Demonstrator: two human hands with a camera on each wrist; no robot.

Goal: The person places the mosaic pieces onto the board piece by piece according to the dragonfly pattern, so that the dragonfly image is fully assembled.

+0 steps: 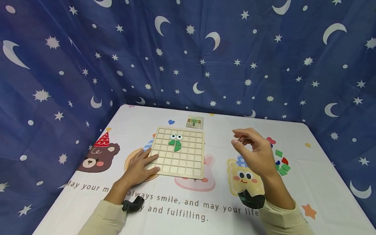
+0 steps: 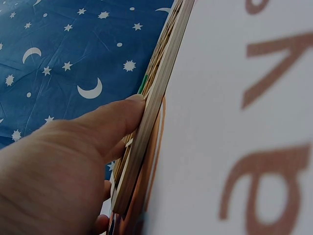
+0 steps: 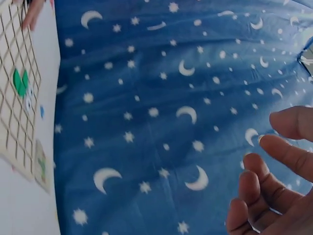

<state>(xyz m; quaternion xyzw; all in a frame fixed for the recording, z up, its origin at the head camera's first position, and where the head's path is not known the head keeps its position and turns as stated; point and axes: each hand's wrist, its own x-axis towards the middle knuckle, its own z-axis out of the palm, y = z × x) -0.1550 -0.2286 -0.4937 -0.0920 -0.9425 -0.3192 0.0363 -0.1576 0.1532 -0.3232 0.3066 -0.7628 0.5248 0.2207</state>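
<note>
A wooden grid board (image 1: 188,163) lies flat on the table. My left hand (image 1: 140,167) rests on its left edge with the fingers spread; in the left wrist view the thumb (image 2: 115,120) presses against the board's rim. Two round eye tiles (image 1: 176,137) sit side by side in the upper grid, with green quarter-round tiles (image 1: 177,148) just below them. My right hand (image 1: 255,151) is raised over the table, right of the board. Its fingers (image 3: 281,149) are loosely bent, thumb and forefinger apart, holding nothing.
A small pattern card (image 1: 195,122) lies behind the board. Loose green tiles (image 1: 282,171), a red tile (image 1: 285,160) and dark blue ones lie at the right, partly hidden by my right hand. A blue star-and-moon curtain (image 1: 188,65) hangs behind the printed white tablecloth (image 1: 164,225).
</note>
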